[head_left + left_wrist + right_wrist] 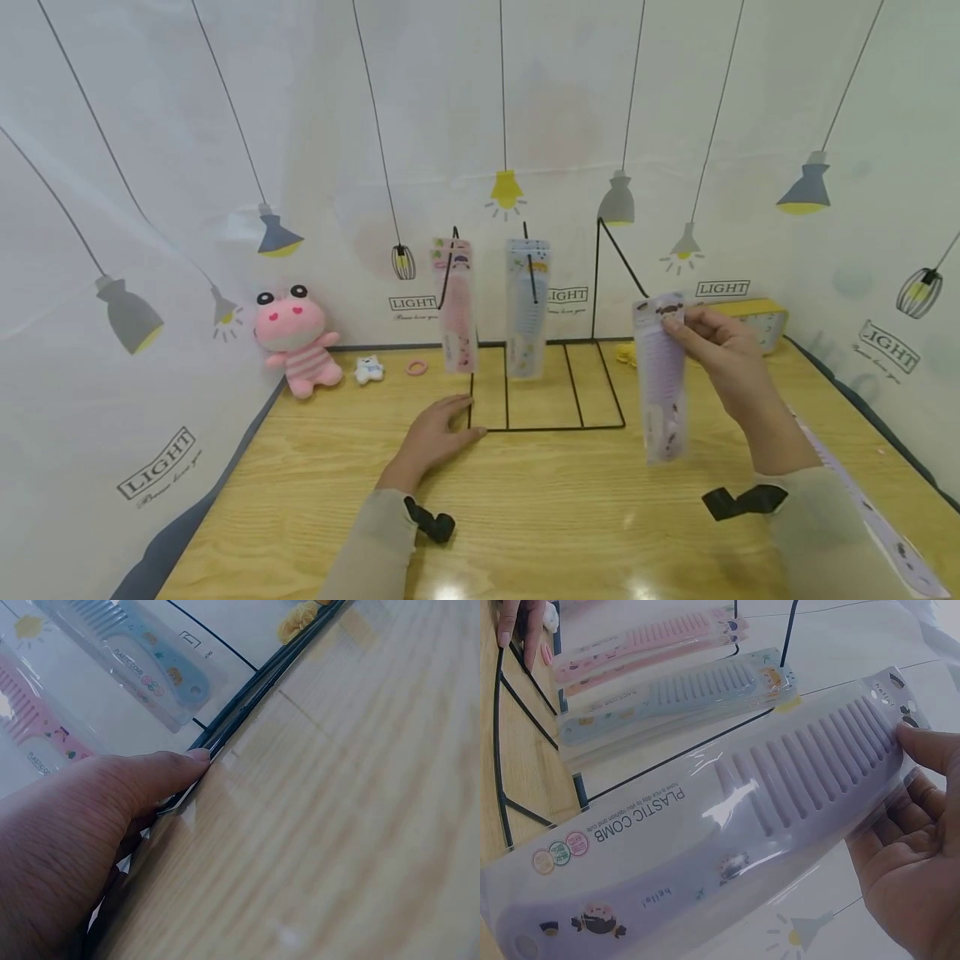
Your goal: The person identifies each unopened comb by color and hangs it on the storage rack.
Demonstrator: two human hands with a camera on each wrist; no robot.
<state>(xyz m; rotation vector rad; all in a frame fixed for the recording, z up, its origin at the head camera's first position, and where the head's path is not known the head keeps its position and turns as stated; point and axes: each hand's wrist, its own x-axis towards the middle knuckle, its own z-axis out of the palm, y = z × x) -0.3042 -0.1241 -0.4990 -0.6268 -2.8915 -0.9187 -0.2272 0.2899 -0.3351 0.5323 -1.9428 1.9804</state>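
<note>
My right hand pinches the top of a clear-packaged purple comb between thumb and fingers. The pack hangs upright above the table, its top edge at the tip of the right-hand prong of a black wire rack. Whether the prong passes through the pack cannot be told. Packaged pink combs hang on the rack's left prong, and packaged blue combs on the middle one. My left hand rests at the base's front left corner; its thumb touches the wire in the left wrist view.
Along the back left are a pink plush toy, a small white bear and a pink ring. A yellow clock stands behind my right hand. Another purple pack lies by my right sleeve.
</note>
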